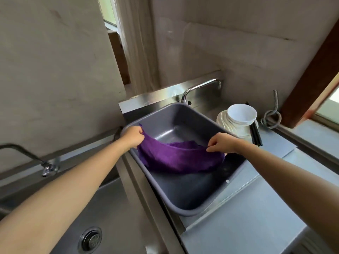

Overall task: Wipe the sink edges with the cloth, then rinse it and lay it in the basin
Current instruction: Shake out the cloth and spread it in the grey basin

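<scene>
From the head camera, I have the purple cloth (179,160) stretched between both hands over the grey rectangular plastic basin (185,212). My left hand (133,137) grips one upper corner of it by the basin's left rim, fingers curled round the fabric. My right hand (222,143) pinches the other corner between thumb and fingertips, above the right rim. The cloth sags in a curve between them and its lower part hangs inside the basin; I cannot tell whether it touches the bottom.

A curved chrome tap (201,87) stands behind the basin. To the right, on the steel counter (256,226), is a stack of white bowls and plates (240,116), with black chopsticks (255,134) just beside it. A knotted metal hose (271,118) lies further right. Under my left forearm is a steel sink with a round drain (90,239).
</scene>
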